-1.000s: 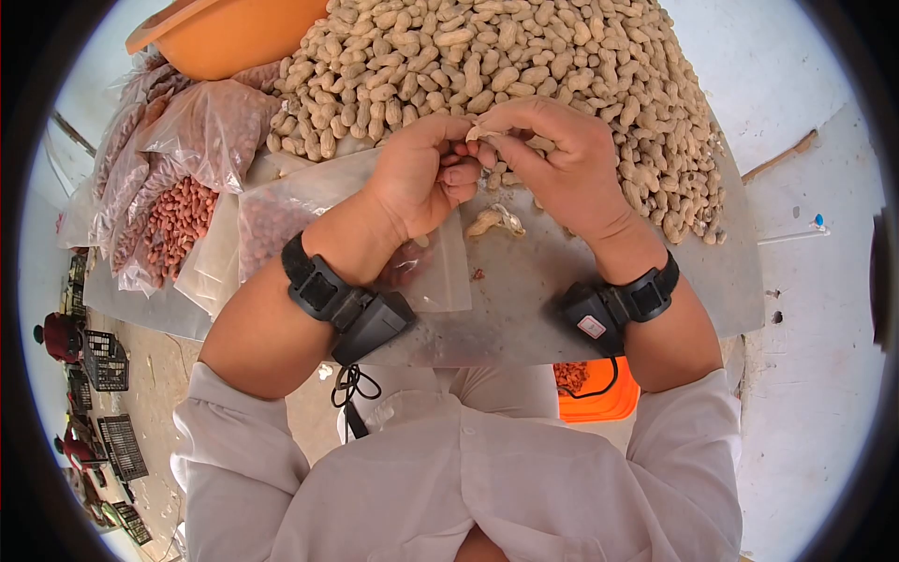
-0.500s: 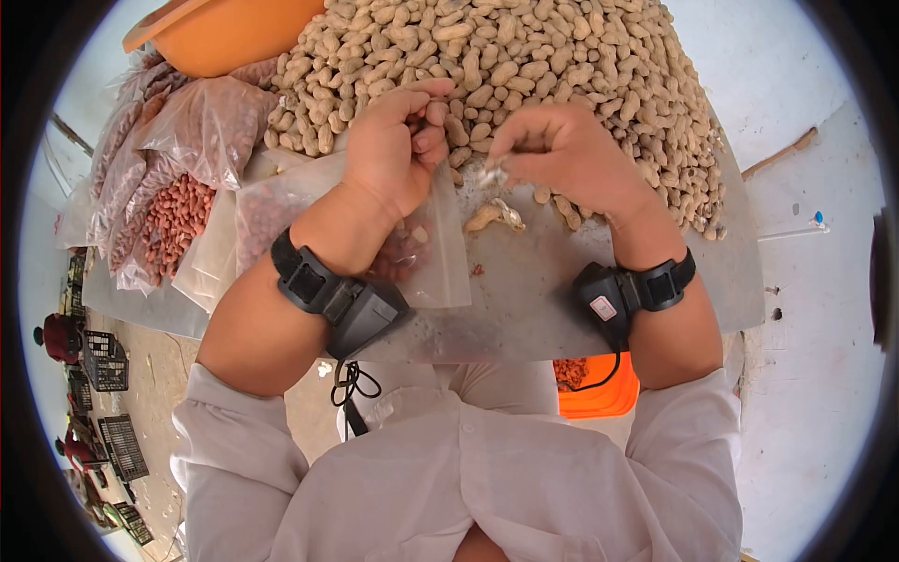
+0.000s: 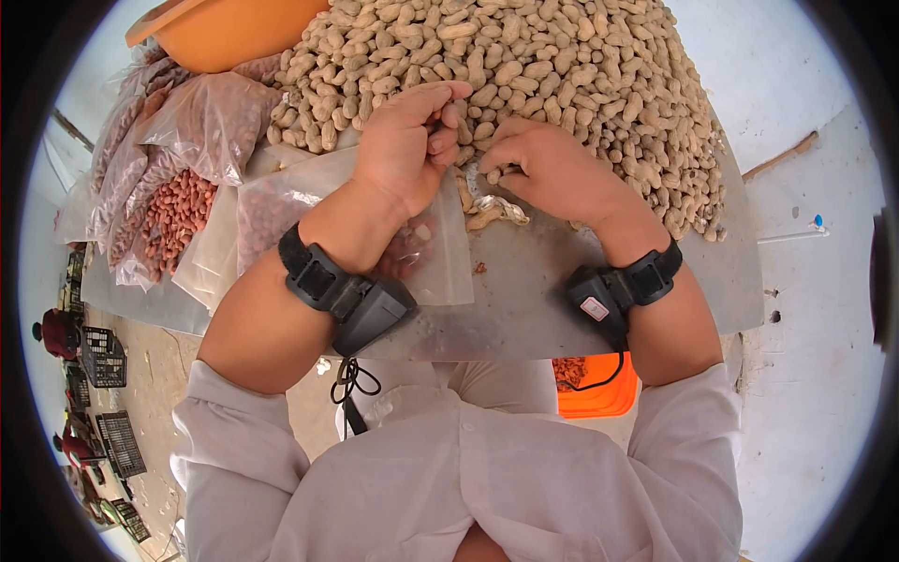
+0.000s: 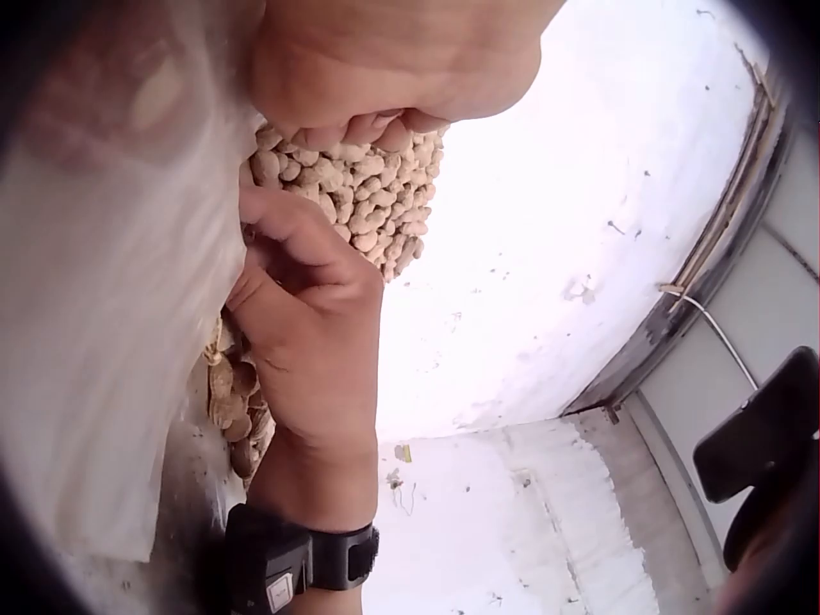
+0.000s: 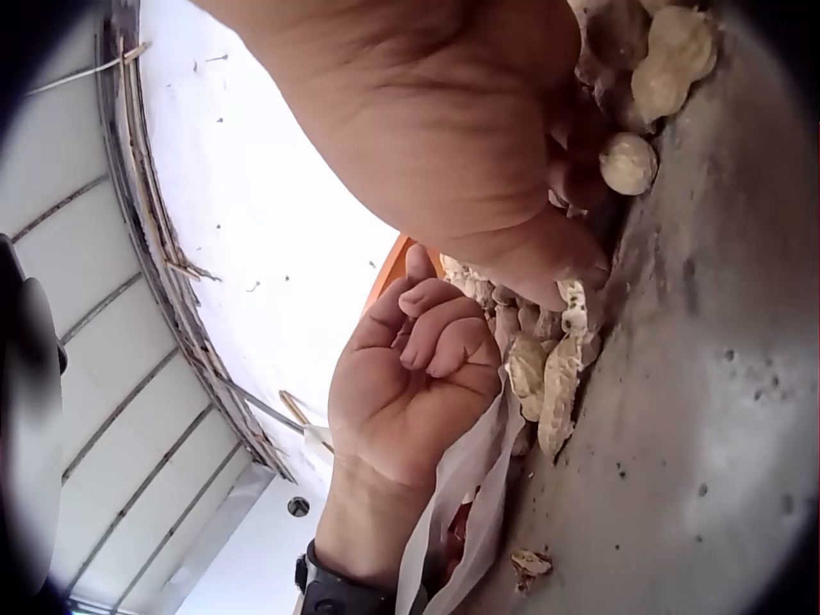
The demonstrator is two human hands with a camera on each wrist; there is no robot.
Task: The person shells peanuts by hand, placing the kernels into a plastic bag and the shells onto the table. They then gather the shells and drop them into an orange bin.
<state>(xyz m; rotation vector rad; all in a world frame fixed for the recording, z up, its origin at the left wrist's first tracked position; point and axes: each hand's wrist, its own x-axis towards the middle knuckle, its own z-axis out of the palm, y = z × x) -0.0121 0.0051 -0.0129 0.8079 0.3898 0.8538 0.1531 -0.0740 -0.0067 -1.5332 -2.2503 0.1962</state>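
Observation:
Over the near edge of the peanut pile, my left hand is raised with its fingers curled round red peanut kernels, mostly hidden in the palm. My right hand is lower, down at the front of the pile, fingers bent round a peanut in its shell. Opened peanut shells lie on the metal tabletop just below the right fingertips. In the right wrist view, the right thumb is right at a broken shell, and a whole peanut shows beside the fingers.
A clear bag of red kernels lies under the left forearm. Further left are bulging bags of kernels, one open, and an orange basin. An orange bin stands below the table's front edge. Black crates are on the floor.
The hands parted from each other. My right hand brought a pale shell down, let it go by the other shells and moved to a peanut. The left hand shifted left and up, still curled.

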